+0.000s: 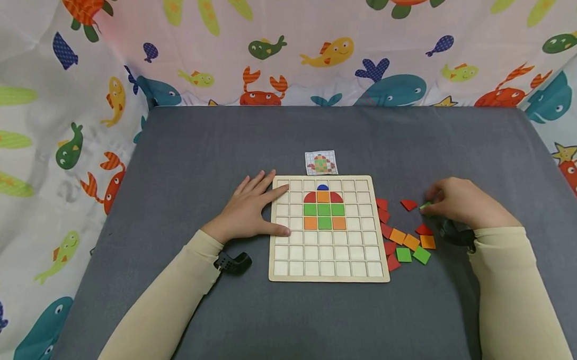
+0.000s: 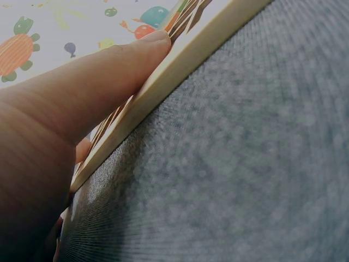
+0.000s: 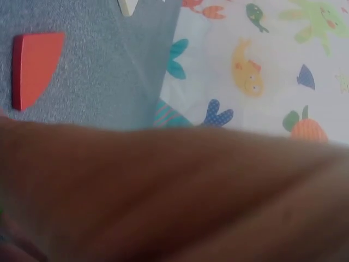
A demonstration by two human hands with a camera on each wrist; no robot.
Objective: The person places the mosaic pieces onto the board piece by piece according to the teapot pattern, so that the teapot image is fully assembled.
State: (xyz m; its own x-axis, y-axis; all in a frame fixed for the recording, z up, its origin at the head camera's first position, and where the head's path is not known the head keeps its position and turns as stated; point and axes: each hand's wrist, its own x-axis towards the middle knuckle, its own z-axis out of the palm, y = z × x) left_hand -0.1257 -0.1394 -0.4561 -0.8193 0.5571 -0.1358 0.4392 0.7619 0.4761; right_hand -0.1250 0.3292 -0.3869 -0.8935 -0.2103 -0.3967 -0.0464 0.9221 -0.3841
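Note:
My left hand lies with fingers spread at the left side of a wooden grid board, thumb and fingertips over its edge. In the left wrist view the thumb rests along the board's rim. On the board sit a blue half-round piece, red quarter-rounds, and several green squares and orange squares. To the board's right, my right hand pinches a small green tile, mostly hidden by the fingers. A loose red quarter-round lies just left of those fingertips.
Loose red tiles, orange tiles and green tiles lie along the board's right edge. A small pattern card lies behind the board on the grey tablecloth. A sea-animal curtain surrounds the table's back and sides.

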